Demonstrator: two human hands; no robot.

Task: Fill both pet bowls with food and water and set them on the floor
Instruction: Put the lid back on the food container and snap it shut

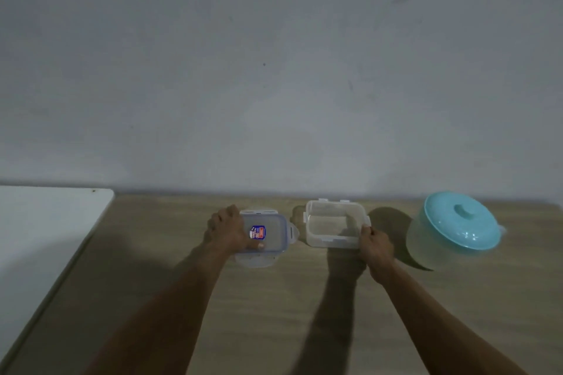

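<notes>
While the clear container point(333, 224) stands open, its lid point(268, 236) lies beside it. Left hand point(228, 230) grips the lid; right hand point(376, 245) clasps the container's corner.

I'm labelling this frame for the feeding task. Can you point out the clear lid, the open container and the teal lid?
clear lid point(274, 230): head view, on its flat top beside the sticker.
open container point(327, 239): head view, on its near wall.
teal lid point(463, 210): head view, on its knob.
</notes>
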